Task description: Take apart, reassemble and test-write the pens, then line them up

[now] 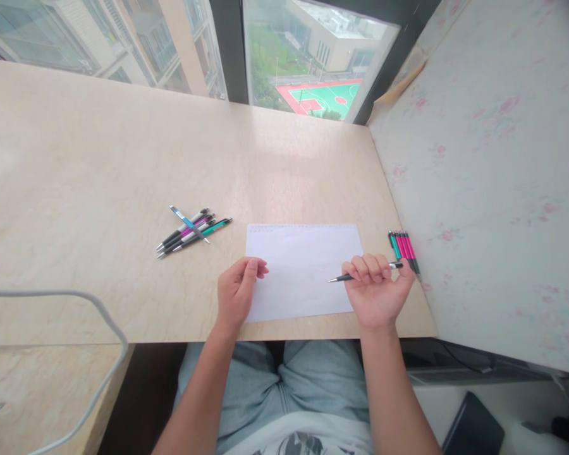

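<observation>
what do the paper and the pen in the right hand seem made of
The paper looks like ordinary matte white paper: a flat sheet with no strong shine. The pen in the right hand has a dark grip, plastic or perhaps rubber; its silvery tip suggests metal or metallic-coloured plastic.

It looks like a desk corner in a home, some floors up: flowery wallpaper (493, 170) lines the right side, and the window (260, 38) looks down on a ball court (329, 95) and a lawn (284, 54). The broad desk (99, 151) below bears a sheet of paper (298, 259) and pens (189, 224).
</observation>
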